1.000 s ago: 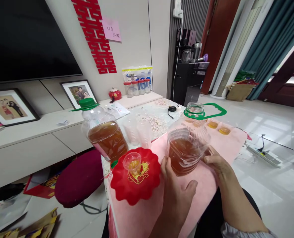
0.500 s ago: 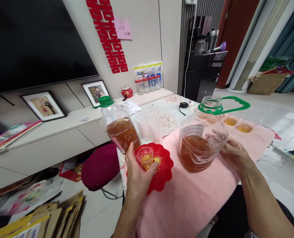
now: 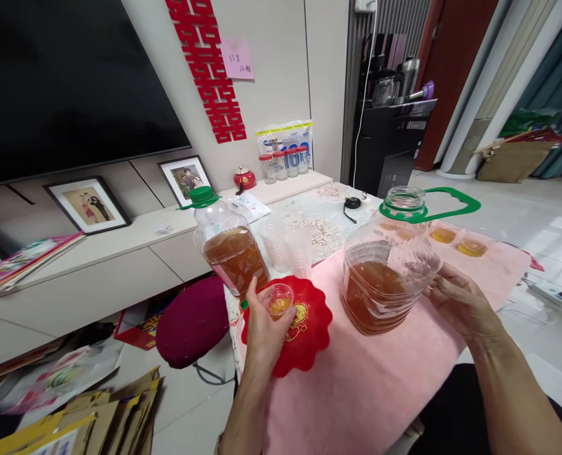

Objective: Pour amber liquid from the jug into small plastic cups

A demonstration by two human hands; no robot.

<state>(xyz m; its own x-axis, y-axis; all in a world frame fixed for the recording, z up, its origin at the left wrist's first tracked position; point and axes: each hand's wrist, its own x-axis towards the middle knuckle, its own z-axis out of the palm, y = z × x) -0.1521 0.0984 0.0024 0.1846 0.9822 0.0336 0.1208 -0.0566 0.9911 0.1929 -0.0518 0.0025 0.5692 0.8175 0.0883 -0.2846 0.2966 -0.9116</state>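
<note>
My left hand (image 3: 264, 330) grips a small clear plastic cup (image 3: 278, 300) with a little amber liquid in it, held over a red scalloped plate (image 3: 309, 328) on the pink tablecloth (image 3: 370, 385). My right hand (image 3: 456, 302) rests against the right side of an uncapped clear jug (image 3: 388, 272) with a green handle, about half full of amber liquid. A second, capped jug (image 3: 227, 248) of the same liquid stands just behind my left hand.
Stacked empty plastic cups (image 3: 288, 243) stand between the jugs. Two filled small cups (image 3: 456, 240) sit at the table's far right. A maroon cushion (image 3: 191, 319) and cardboard (image 3: 96, 417) lie on the floor to the left. A TV cabinet (image 3: 96, 265) with photo frames runs behind.
My left hand left the open jug, moved left and took hold of the small cup on the red plate. My right hand stayed on the jug. The view turned left.
</note>
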